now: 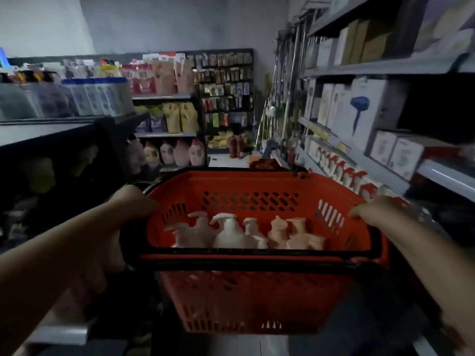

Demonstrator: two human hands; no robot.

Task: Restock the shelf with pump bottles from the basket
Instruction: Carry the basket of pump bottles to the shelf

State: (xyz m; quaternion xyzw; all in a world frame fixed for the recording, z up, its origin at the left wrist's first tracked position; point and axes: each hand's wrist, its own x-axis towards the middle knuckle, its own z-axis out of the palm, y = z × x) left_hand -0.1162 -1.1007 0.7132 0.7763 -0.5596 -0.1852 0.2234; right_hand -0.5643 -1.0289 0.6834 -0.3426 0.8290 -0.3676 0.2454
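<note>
Both forearms are reaching out; left hand (133,201) and right hand (370,210) are gripping the red basket (252,183) rims. Pump bottles (228,231) are still riding inside, carrying step. Next: set down beside the target shelf.

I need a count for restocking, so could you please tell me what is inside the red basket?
Pale pump bottles stand upright inside the red basket; their lower halves and the basket floor are hidden behind its near rim.
</note>
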